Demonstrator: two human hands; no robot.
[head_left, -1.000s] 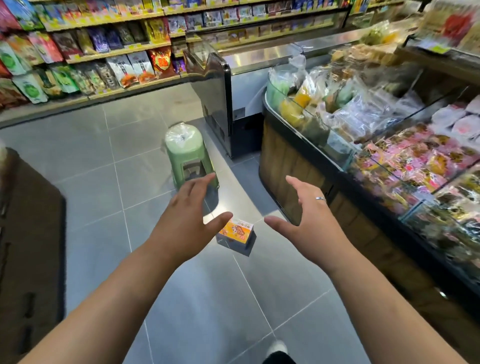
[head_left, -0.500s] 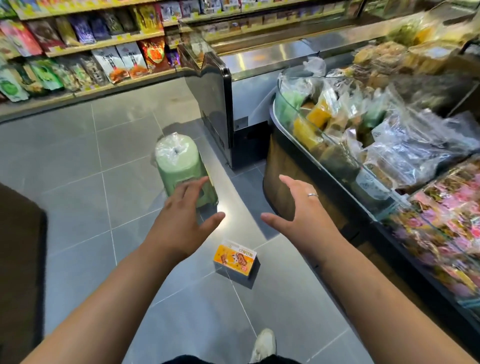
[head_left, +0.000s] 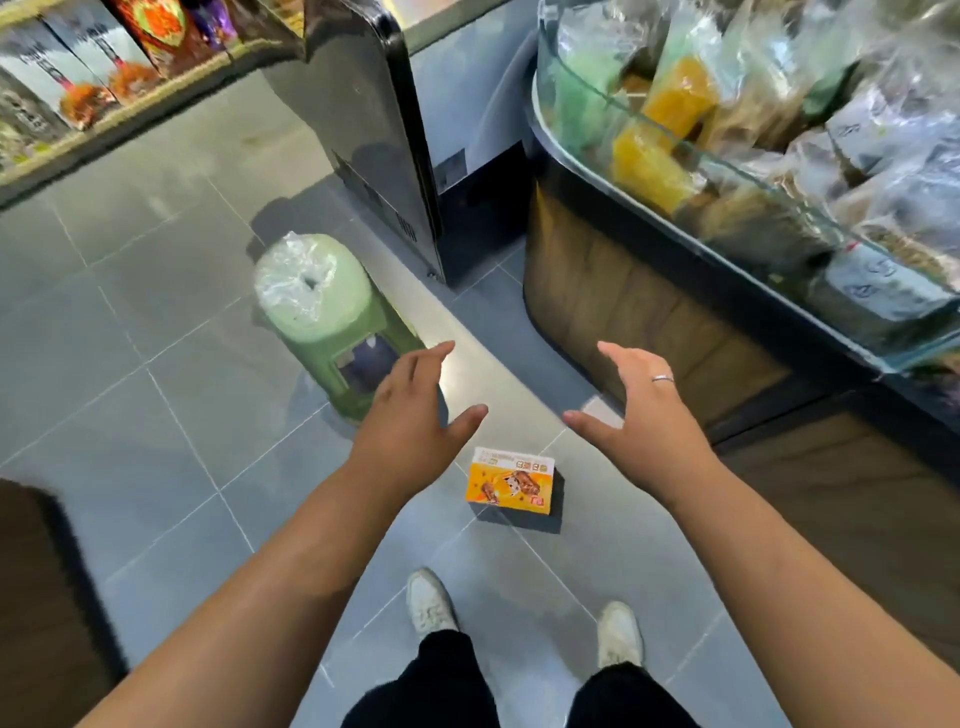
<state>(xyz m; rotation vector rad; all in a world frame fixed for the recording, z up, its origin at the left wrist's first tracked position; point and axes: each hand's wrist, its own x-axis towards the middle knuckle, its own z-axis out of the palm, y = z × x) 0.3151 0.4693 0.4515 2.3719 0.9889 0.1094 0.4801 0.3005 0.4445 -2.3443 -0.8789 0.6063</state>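
Hovering with left hand (head_left: 410, 431) and right hand (head_left: 639, 426) spread wide, gripping nothing, thumbs pointed at each other. Aiming at the orange box (head_left: 511, 480), flat on the grey floor (head_left: 156, 338) just ahead of the shoes (head_left: 428, 603), below the gap between the thumbs and nearer the body. Long side lying left to right, short ends facing either hand; about midway, perhaps a shade closer to the left thumb.

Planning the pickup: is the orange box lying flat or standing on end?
Lying flat. The orange box shows its broad printed face up on the floor; left hand and right hand are open, not touching it.
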